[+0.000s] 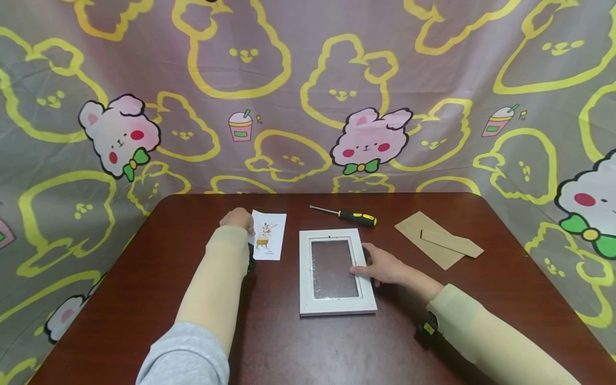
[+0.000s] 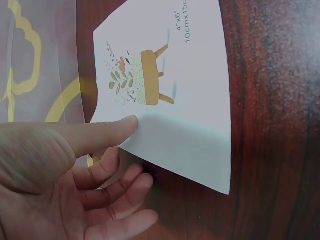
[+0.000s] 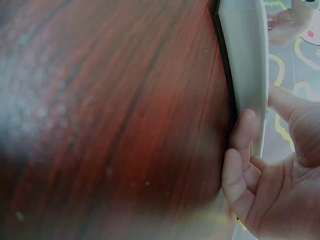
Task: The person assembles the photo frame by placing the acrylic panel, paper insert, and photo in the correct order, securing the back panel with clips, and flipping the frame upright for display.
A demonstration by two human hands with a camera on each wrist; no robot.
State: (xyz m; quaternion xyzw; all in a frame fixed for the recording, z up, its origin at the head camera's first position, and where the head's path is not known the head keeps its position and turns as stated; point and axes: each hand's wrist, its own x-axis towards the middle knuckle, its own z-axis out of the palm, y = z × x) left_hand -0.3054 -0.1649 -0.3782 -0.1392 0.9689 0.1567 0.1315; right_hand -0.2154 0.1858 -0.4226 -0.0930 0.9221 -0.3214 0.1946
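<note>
Soft, diffuse light is filling the head view and leaving a pale sheen toward the near edge of the bench (image 1: pixel 337 350), while the side folds of the curtain (image 1: pixel 289 117) are looking stretched. Gentle shade is crossing the white card (image 2: pixel 195 147) beside the left fingers (image 2: pixel 125 195). The right wrist view is appearing dimmer and hazily blurred, with whitish glare washing over the bench.

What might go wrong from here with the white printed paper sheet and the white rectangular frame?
The left hand pinches the sheet near one edge, so a hasty pull might crease it.
The right hand grips the frame's side, its thumb by the clear inner pane, which could pick up smudges.
The black-and-yellow-handled metal screwdriver lies just beyond the frame; pushing the frame that way may knock it.
</note>
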